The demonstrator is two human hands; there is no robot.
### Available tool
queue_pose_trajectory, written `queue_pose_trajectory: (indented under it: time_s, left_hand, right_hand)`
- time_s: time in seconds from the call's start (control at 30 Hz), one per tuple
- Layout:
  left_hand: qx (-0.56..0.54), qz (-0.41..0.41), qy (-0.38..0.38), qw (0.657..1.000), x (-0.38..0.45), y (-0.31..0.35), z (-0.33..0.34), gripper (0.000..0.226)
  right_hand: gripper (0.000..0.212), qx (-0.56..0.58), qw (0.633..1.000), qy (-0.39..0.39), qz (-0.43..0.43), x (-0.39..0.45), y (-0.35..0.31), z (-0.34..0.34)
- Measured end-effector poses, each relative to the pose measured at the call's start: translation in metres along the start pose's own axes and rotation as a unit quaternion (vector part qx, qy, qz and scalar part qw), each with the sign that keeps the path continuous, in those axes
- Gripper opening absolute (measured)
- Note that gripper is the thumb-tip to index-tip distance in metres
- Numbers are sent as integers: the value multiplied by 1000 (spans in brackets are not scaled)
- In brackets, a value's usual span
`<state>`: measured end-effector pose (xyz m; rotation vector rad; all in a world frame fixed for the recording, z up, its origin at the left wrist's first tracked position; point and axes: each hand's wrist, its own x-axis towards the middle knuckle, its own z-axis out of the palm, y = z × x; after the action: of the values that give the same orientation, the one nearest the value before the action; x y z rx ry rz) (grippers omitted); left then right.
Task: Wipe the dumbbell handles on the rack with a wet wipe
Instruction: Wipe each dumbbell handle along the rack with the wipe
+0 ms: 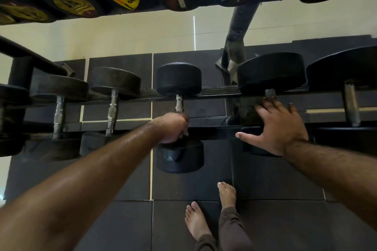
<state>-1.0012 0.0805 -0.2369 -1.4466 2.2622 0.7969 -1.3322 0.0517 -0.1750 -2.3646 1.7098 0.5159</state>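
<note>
Both forearms [106,169] are bare, with no sleeves showing. The feet [196,220] are bare too (no shoes or socks). Brown trousers [232,230] reach the ankles.

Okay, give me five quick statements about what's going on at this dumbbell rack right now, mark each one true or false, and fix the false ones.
1. The left hand is curled round the handle of the middle dumbbell on the lower rack. True.
2. The right hand grips a dumbbell handle tightly. False: its fingers are spread and straight, reaching over the larger dumbbell next along, its fingertips near that handle.
3. A yellow label with a 5 shows on a dumbbell on the upper shelf. True.
4. The person wears shoes. False: both feet are bare on the dark floor mats.
5. A wet wipe is plainly visible in the right hand. False: no wipe shows there; anything in the left fist is hidden.
</note>
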Motion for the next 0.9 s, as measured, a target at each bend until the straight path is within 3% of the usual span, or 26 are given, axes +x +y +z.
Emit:
queue_pose_trajectory:
  time_s: [0.07, 0.1, 0.17, 0.23, 0.27, 0.33, 0.43, 0.5, 0.57, 0.63, 0.7, 0.8, 0.9]
  left_hand:
    - [-21, 7, -56, 998, -14, -9, -2, 22]
    - [-45, -9, -40, 998, -20, -19, -3, 18]
    - [-131, -68, 90, 985, -29, -36, -5, 10]
    - [-207, -144, 256, 933, -31, -35, -2, 5]
    - [-238, -180, 300, 906, -29, -26, 4, 6]
    - [-279, -218, 276, 893, -23, -7, 17, 13]
    - [-293, -197, 135, 926, -30, -4, 28, 22]
    - [-332, -167, 97, 923, -37, -14, 20, 17]
    - [-341, -192, 186, 901, -34, -20, 9, 17]
    - [-314, -254, 335, 852, -19, -21, -1, 15]
    - [-318, -289, 408, 805, -1, -13, -5, 10]
    - [-338, -294, 401, 799, 15, 3, 7, 10]
    - [-308, -257, 341, 850, -3, -2, 22, 14]
  right_hand:
    - [135, -2, 1000, 1, 0, 0, 0, 0]
    - [135, -3, 1000, 2, 0, 0, 0, 0]
    - [134, -5, 1000, 3, 0, 0, 0, 1]
    - [135, -7, 1000, 3, 1, 1, 0, 1]
    - [135, -7, 1000, 3, 1, 1, 0, 1]
    - [134, -7, 1000, 2, 0, 0, -1, 1]
    - [133, -10, 1000, 0, -1, 1, -1, 1]
    - [133, -10, 1000, -2, -1, 0, -2, 1]
    - [133, -9, 1000, -2, 1, 1, -2, 0]
    - [133, -10, 1000, -2, 0, 1, -3, 0]
    - [134, -10, 1000, 2, 0, 0, -3, 1]
    - [133, -13, 1000, 4, 0, 0, -2, 2]
    - [132, -14, 1000, 2, -7, 0, -2, 2]
